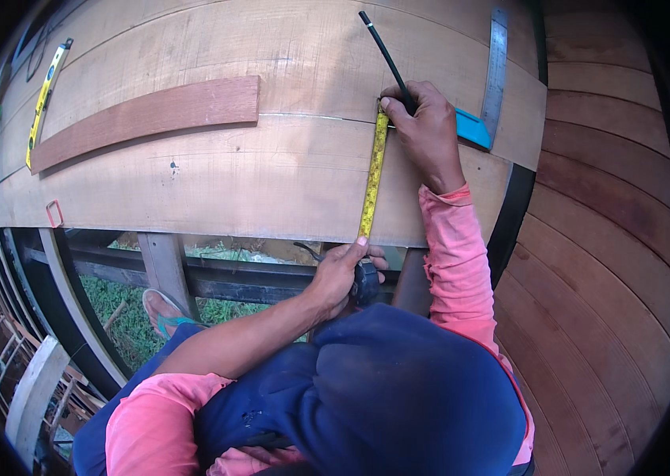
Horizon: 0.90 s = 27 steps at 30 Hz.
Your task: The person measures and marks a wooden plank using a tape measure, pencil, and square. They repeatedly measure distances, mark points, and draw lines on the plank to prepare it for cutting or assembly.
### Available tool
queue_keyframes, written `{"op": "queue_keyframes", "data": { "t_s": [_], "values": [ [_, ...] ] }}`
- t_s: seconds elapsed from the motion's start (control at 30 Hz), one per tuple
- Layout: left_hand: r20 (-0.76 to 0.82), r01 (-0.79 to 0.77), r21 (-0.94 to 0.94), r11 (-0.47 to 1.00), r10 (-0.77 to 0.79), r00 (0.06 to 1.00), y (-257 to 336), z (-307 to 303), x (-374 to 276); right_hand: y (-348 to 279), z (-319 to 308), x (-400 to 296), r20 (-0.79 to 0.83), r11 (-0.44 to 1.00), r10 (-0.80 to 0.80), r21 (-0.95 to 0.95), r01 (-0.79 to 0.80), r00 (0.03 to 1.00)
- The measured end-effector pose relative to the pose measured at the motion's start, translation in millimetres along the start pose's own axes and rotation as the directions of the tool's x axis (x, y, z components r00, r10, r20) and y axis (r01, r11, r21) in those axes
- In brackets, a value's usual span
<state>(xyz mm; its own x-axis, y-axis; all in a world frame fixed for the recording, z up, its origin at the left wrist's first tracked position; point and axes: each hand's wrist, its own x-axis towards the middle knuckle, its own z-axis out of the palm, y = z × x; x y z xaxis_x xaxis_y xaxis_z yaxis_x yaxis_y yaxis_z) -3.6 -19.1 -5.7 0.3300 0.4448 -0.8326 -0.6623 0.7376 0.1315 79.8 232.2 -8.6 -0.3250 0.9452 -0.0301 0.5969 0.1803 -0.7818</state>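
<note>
My left hand point(341, 271) grips the dark case of a tape measure point(366, 282) just off the near edge of the pale wooden boards point(240, 178). From it the yellow tape blade point(375, 172) runs away from me across the nearest board. At the blade's far end, beside a seam between boards, are the fingers of my right hand point(427, 122). That hand also holds a dark pencil point(387, 55), its plain end pointing up and away. Right of this hand lies a try square with a blue handle point(472, 129) and a metal ruled blade point(496, 77).
A reddish wooden strip point(150, 122) and a yellow spirit level point(46, 98) lie on the boards at left. A small red rectangular loop point(55, 213) is near the front edge. Dark beams point(240, 276) cross open gaps above grass. Reddish-brown planking point(596, 238) extends at right.
</note>
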Motion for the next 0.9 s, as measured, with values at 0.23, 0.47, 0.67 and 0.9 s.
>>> {"op": "queue_keyframes", "data": {
  "t_s": [0.23, 0.47, 0.67, 0.9],
  "values": [
    [0.017, 0.008, -0.035, 0.999, -0.008, 1.000, 5.8, 0.2, -6.5, 0.1, 0.6, -0.8, 0.011, 0.998, -0.065, -0.020, 0.065, 0.998],
    [0.001, 0.038, -0.031, 0.999, -0.038, 0.999, 1.4, -3.2, -0.7, 8.2, 1.0, 0.2, -0.003, 0.995, -0.083, -0.048, 0.083, 0.997],
    [-0.004, 0.042, -0.063, 0.997, -0.042, 0.999, -0.5, -2.7, -4.3, 7.5, 1.6, 2.7, 0.045, 0.995, -0.074, -0.070, 0.077, 0.996],
    [0.002, -0.151, 0.004, 0.988, 0.151, 0.988, 12.5, -12.4, -36.7, -19.2, 1.3, 0.2, 0.093, 0.969, 0.155, 0.179, -0.170, 0.983]
  ]
}}
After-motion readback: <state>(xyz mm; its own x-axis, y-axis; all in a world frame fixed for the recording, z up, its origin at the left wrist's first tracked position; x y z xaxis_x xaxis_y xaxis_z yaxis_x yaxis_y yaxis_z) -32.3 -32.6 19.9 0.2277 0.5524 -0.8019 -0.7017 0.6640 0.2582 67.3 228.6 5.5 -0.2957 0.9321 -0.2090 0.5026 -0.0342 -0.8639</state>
